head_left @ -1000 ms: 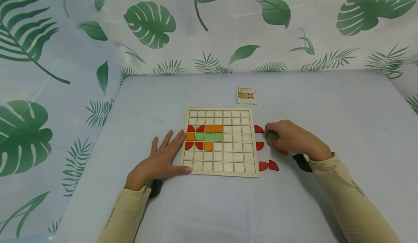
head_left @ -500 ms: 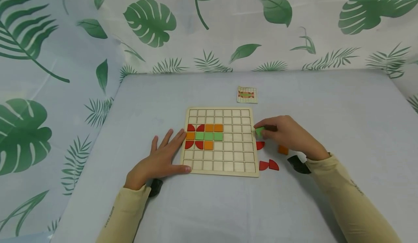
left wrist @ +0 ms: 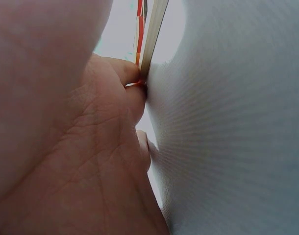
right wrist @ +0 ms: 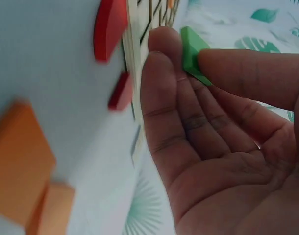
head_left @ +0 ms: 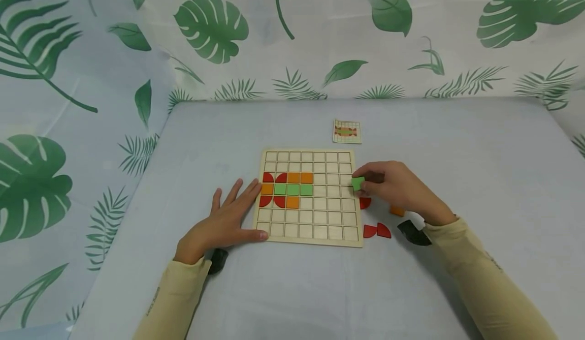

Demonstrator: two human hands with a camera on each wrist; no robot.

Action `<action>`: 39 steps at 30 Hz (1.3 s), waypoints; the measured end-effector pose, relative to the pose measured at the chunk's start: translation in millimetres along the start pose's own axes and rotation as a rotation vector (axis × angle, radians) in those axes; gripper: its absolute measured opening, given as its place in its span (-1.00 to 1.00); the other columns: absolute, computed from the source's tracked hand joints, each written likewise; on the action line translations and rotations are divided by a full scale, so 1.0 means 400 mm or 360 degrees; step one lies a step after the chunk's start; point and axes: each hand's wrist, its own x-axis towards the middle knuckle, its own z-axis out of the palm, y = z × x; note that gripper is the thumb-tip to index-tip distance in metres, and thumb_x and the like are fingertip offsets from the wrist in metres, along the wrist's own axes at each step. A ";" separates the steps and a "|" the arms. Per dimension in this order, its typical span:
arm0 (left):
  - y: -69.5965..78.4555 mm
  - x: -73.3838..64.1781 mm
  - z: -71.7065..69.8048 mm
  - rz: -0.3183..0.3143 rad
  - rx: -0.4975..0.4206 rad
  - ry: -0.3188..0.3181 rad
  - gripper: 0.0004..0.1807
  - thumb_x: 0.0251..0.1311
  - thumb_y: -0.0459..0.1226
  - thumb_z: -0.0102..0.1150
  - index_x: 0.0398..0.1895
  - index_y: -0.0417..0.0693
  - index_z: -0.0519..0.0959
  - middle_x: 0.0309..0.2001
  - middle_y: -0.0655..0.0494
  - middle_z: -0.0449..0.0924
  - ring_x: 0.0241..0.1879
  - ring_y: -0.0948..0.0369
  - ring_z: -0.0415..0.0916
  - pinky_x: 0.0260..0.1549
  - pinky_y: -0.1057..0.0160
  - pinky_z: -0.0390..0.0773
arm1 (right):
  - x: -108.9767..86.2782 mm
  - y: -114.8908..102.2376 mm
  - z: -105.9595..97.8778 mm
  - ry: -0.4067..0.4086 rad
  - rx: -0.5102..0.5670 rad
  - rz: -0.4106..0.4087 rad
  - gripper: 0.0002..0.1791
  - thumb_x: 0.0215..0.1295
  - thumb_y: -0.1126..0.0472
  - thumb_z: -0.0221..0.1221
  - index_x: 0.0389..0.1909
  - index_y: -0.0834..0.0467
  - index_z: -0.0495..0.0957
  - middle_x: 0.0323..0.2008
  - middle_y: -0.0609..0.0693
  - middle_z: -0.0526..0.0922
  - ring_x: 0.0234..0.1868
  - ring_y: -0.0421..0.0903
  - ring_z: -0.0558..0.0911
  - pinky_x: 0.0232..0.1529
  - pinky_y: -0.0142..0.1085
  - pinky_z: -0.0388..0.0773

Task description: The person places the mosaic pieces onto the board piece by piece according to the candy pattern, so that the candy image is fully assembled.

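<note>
Broadly, a white backdrop printed with green leaves [head_left: 211, 30] stands behind and to the left of a pale, cloth-covered table [head_left: 274, 294]. Square grid board [head_left: 322, 232] flat on the cloth: likely light and stiff, apt to slide if bumped, best steadied by its rim. Pale, wood-coloured, ruled into shallow cells. Left hand [head_left: 226, 225] spread out, gripping nothing; fingertips touch the board's left edge, thumb at the near left corner. Right hand [head_left: 395, 185] bent into a pinch, load noted below. Small pattern card [head_left: 347, 131] lies beyond the board; red, orange and green figure on a grid. Green square tile [head_left: 358, 184] pinched between right thumb and fingers, at the board's right edge; right wrist view suggests it is raised clear. Should handle as light, rigid, hard to break, perhaps slick on its faces; opposite side edges look the best hold. Bright, even green, flat, crisp corners, visible thickness. Orange square tiles [right wrist: 24, 164] on the cloth near the right hand: two pieces, blurred. Red quarter-circle tiles [head_left: 370, 232] to the board's right, two touching or nearly so. Already in the grid: three green squares in a row, oranges above, below and left, four red quarter-circles toward the left edge.
</note>
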 end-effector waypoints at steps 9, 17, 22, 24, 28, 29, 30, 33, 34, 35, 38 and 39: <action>0.000 0.000 0.001 0.0005 0.0027 -0.0006 0.27 0.24 0.21 0.46 0.79 -0.02 -0.09 0.76 0.06 -0.21 0.71 -0.07 -0.50 0.47 -0.35 -0.62 | -0.001 0.034 -0.036 0.0072 -0.0223 0.0060 -0.89 0.44 0.30 0.31 -0.09 0.23 0.70 -0.17 0.06 0.76 -0.18 0.03 0.64 -0.19 -0.12 0.59; 0.000 0.001 0.002 0.0018 0.0040 -0.0004 0.27 0.24 0.21 0.47 0.79 -0.01 -0.10 0.76 0.08 -0.22 0.71 -0.06 -0.51 0.47 -0.34 -0.62 | 0.006 0.063 -0.039 0.0005 -0.0264 0.0096 -0.89 0.42 0.30 0.33 -0.14 0.26 0.73 -0.25 0.03 0.72 -0.20 0.03 0.59 -0.17 -0.12 0.59; 0.002 -0.001 0.001 0.0025 0.0033 0.0004 0.27 0.23 0.20 0.48 0.79 -0.01 -0.09 0.76 0.08 -0.21 0.71 -0.06 -0.51 0.47 -0.34 -0.63 | 0.006 0.073 -0.043 -0.0020 -0.0315 0.0078 -0.92 0.40 0.30 0.36 -0.19 0.26 0.73 -0.28 -0.01 0.73 -0.23 0.00 0.61 -0.17 -0.10 0.60; 0.003 -0.001 0.001 0.0026 0.0030 0.0007 0.27 0.23 0.20 0.48 0.79 -0.02 -0.09 0.76 0.08 -0.21 0.71 -0.06 -0.50 0.47 -0.34 -0.63 | 0.006 0.076 -0.045 -0.0037 -0.0335 0.0057 -0.92 0.40 0.29 0.36 -0.20 0.24 0.73 -0.28 -0.03 0.74 -0.23 -0.02 0.61 -0.16 -0.10 0.60; 0.002 0.000 0.002 0.0019 0.0036 0.0004 0.27 0.23 0.20 0.47 0.79 -0.01 -0.09 0.76 0.08 -0.22 0.71 -0.06 -0.51 0.47 -0.34 -0.64 | 0.001 0.081 -0.060 -0.0072 -0.0360 0.0048 -0.90 0.41 0.26 0.36 -0.17 0.22 0.73 -0.28 -0.06 0.72 -0.24 -0.04 0.61 -0.18 -0.11 0.60; 0.002 0.000 0.002 0.0017 0.0035 0.0002 0.27 0.23 0.20 0.47 0.79 -0.01 -0.09 0.76 0.08 -0.22 0.71 -0.06 -0.51 0.47 -0.34 -0.64 | -0.001 0.084 -0.067 -0.0085 -0.0366 0.0059 -0.88 0.42 0.24 0.36 -0.15 0.22 0.72 -0.27 -0.06 0.72 -0.24 -0.04 0.61 -0.19 -0.12 0.61; 0.002 0.001 0.002 0.0013 0.0035 -0.0001 0.27 0.23 0.20 0.47 0.79 -0.01 -0.09 0.76 0.08 -0.22 0.71 -0.06 -0.51 0.47 -0.34 -0.64 | -0.004 0.085 -0.074 -0.0103 -0.0368 0.0079 -0.85 0.42 0.23 0.36 -0.13 0.23 0.72 -0.27 -0.06 0.71 -0.24 -0.03 0.60 -0.20 -0.12 0.61; 0.002 0.002 0.002 0.0004 0.0036 -0.0004 0.27 0.23 0.21 0.47 0.79 -0.01 -0.09 0.76 0.08 -0.22 0.71 -0.06 -0.51 0.47 -0.34 -0.63 | -0.016 0.093 -0.098 -0.0174 -0.0386 0.0155 -0.75 0.41 0.17 0.38 -0.05 0.26 0.69 -0.25 -0.04 0.69 -0.21 -0.01 0.59 -0.19 -0.12 0.60; 0.003 0.002 0.002 0.0003 0.0034 -0.0005 0.27 0.23 0.21 0.47 0.79 -0.01 -0.09 0.76 0.08 -0.22 0.71 -0.07 -0.51 0.47 -0.34 -0.63 | -0.020 0.096 -0.106 -0.0207 -0.0396 0.0177 -0.71 0.41 0.15 0.39 -0.02 0.27 0.68 -0.24 -0.04 0.69 -0.19 0.00 0.59 -0.17 -0.11 0.60; 0.003 0.002 0.002 0.0000 0.0031 -0.0007 0.27 0.23 0.21 0.47 0.79 -0.01 -0.09 0.76 0.08 -0.22 0.71 -0.07 -0.51 0.47 -0.34 -0.64 | -0.024 0.098 -0.112 -0.0242 -0.0401 0.0199 -0.68 0.40 0.13 0.39 0.00 0.27 0.67 -0.23 -0.03 0.68 -0.17 0.01 0.59 -0.15 -0.09 0.60; 0.003 0.001 0.001 -0.0004 0.0028 -0.0010 0.27 0.24 0.21 0.47 0.79 -0.02 -0.10 0.76 0.07 -0.22 0.71 -0.07 -0.51 0.47 -0.35 -0.63 | -0.035 0.103 -0.127 -0.0318 -0.0422 0.0253 -0.62 0.38 0.10 0.42 0.04 0.27 0.63 -0.20 0.00 0.67 -0.11 0.04 0.59 -0.09 -0.05 0.59; 0.003 0.001 0.001 -0.0003 0.0026 -0.0009 0.27 0.24 0.20 0.47 0.79 -0.02 -0.09 0.76 0.07 -0.22 0.71 -0.07 -0.51 0.47 -0.34 -0.63 | -0.037 0.105 -0.130 -0.0332 -0.0427 0.0264 -0.61 0.38 0.11 0.42 0.04 0.28 0.62 -0.20 0.01 0.66 -0.11 0.05 0.58 -0.09 -0.05 0.59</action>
